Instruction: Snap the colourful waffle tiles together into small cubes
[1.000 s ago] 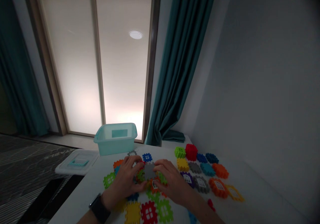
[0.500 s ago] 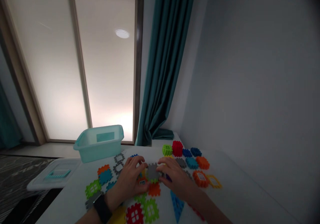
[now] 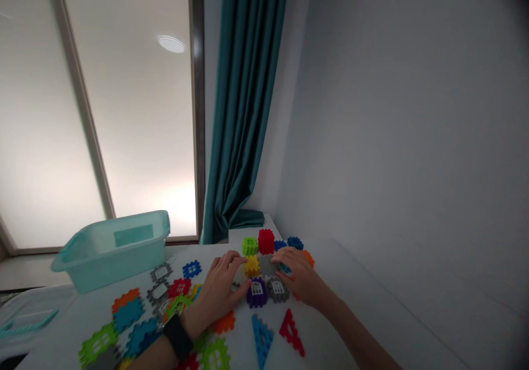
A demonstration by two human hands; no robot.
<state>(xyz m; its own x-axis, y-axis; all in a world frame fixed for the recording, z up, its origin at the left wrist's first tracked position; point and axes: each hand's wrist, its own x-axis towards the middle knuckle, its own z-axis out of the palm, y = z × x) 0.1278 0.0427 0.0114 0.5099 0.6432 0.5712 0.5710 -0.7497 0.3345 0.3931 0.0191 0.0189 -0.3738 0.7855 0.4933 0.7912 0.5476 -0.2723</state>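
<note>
My left hand [image 3: 225, 288] is open, fingers apart and curved. Its fingertips are beside the yellow stack of toothed toy tiles [image 3: 252, 266], and its thumb is next to a purple tile stack [image 3: 257, 293]. Opposite it, my right hand [image 3: 300, 273] has its fingertips on the right edge of a grey toothed tile [image 3: 268, 264]. This tile is at the grey stack's place; whether it rests there is unclear. A grey window-tile stack [image 3: 277, 290] lies just in front. The right hand partly covers the teal and orange stacks.
Red [image 3: 266, 241], lime green [image 3: 249, 246] and dark blue stacks [image 3: 295, 243] stand behind. Loose tiles, including a green window tile [image 3: 99, 343], spread left. Blue [image 3: 262, 339] and red triangles [image 3: 291, 332] lie in front. A teal bin [image 3: 119, 254] is at back left.
The view has swung right. Both hands have moved from over the loose tiles to the sorted stacks, the grey tile going along. My left hand has come away from it.
</note>
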